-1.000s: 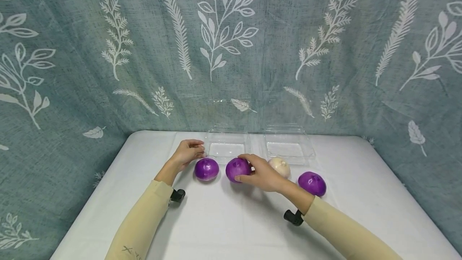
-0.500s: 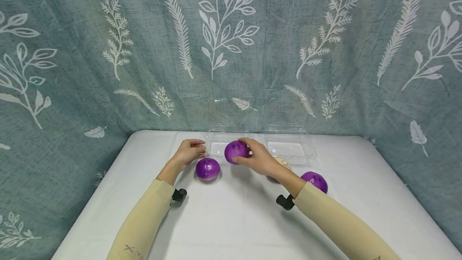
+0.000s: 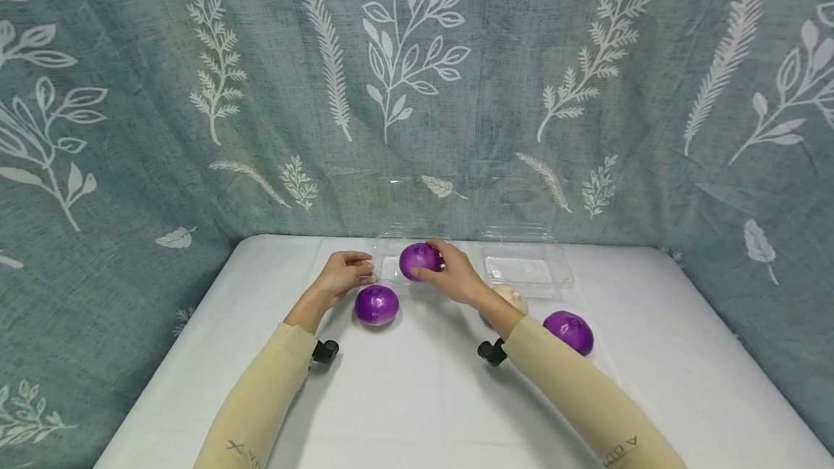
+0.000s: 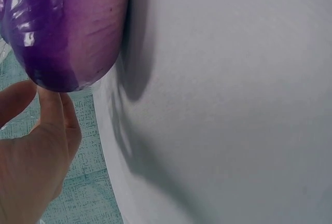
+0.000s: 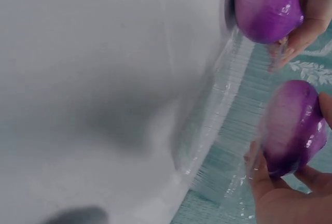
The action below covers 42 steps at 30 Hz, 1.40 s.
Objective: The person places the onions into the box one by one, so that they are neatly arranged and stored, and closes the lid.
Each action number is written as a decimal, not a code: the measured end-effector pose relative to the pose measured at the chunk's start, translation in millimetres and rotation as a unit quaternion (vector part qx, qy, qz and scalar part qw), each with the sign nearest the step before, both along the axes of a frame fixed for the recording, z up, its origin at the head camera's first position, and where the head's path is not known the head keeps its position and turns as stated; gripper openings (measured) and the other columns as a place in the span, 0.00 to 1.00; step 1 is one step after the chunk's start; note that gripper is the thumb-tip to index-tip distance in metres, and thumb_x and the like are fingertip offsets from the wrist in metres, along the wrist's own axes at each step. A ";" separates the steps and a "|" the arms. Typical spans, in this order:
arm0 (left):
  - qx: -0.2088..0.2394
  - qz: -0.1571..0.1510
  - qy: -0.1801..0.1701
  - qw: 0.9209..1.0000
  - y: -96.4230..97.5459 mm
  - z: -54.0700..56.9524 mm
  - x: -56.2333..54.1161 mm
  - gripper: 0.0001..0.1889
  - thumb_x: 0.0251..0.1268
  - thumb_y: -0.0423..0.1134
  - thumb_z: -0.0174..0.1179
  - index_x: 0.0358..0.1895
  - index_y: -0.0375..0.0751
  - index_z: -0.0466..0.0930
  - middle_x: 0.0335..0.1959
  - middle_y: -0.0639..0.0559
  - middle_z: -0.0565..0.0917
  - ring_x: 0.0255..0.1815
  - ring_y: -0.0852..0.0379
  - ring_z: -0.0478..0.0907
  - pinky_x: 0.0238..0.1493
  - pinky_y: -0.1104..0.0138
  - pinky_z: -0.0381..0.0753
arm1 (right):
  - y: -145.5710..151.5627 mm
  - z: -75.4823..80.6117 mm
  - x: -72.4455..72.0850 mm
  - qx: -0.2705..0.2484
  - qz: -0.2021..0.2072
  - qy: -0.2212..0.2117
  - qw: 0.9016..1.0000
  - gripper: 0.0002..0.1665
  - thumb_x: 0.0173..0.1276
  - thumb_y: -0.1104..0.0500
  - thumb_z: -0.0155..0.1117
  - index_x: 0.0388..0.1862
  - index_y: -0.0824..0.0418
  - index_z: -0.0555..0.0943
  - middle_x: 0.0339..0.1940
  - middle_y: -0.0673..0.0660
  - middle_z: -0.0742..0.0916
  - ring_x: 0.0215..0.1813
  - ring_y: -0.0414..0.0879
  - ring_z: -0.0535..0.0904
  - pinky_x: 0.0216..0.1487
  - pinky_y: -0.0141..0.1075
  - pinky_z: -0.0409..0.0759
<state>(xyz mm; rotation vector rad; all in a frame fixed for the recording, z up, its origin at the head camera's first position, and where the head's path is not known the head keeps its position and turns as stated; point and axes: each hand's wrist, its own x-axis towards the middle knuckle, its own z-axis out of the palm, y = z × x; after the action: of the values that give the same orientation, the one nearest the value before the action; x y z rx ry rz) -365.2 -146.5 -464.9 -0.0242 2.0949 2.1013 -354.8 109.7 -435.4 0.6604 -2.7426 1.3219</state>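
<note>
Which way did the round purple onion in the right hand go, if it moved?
Yes, in the head view the held purple onion moved forward, from in front of the left clear rectangular plastic box to over or inside it.

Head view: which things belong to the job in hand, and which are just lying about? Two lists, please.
In the job, it seems:
right hand
held purple onion
left clear container, onion over or inside it
left hand, at its edge

Apparently just lying about:
leftmost purple onion
white onion
rightmost purple onion
right clear container
</note>
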 end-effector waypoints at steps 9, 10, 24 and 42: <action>0.008 -0.004 0.002 1.000 -0.5 -1.7 -2.3 0.23 0.73 0.22 0.54 0.69 0.18 0.66 0.44 0.41 0.75 0.49 0.43 0.82 0.52 0.65 0.88 | -12.7 -10.9 -21.8 -0.010 -0.003 -0.011 1.000 0.39 0.70 0.51 0.71 0.73 0.66 0.69 0.66 0.67 0.79 0.62 0.60 0.80 0.62 0.47 0.84; 0.009 -0.004 0.002 1.000 -0.4 -1.9 -2.6 0.24 0.73 0.22 0.54 0.69 0.18 0.66 0.44 0.41 0.75 0.49 0.43 0.82 0.52 0.65 0.88 | -14.4 -11.4 -23.7 -0.009 0.000 -0.008 1.000 0.39 0.70 0.52 0.71 0.73 0.67 0.69 0.66 0.67 0.80 0.62 0.60 0.80 0.62 0.47 0.84; 0.010 -0.004 -0.009 1.000 -1.5 0.7 -3.6 0.23 0.73 0.21 0.53 0.69 0.18 0.66 0.44 0.40 0.77 0.52 0.38 0.81 0.53 0.63 0.88 | -29.5 -22.5 -50.5 0.065 0.048 0.019 0.997 0.42 0.72 0.51 0.70 0.76 0.67 0.65 0.72 0.67 0.75 0.71 0.61 0.73 0.72 0.51 0.75; -0.004 -0.006 -0.013 1.000 -1.8 2.9 -3.2 0.21 0.74 0.23 0.54 0.68 0.22 0.69 0.44 0.41 0.77 0.49 0.44 0.83 0.54 0.63 0.88 | -40.9 -23.5 -55.5 0.155 0.076 0.004 0.985 0.41 0.74 0.46 0.67 0.76 0.65 0.67 0.66 0.66 0.79 0.67 0.59 0.76 0.70 0.50 0.77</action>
<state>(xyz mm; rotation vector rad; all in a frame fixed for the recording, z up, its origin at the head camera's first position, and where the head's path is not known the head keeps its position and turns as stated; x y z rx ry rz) -368.4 -148.3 -462.0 -0.0393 2.0842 2.0746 -410.2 68.8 -458.9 0.9056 -2.9734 0.9125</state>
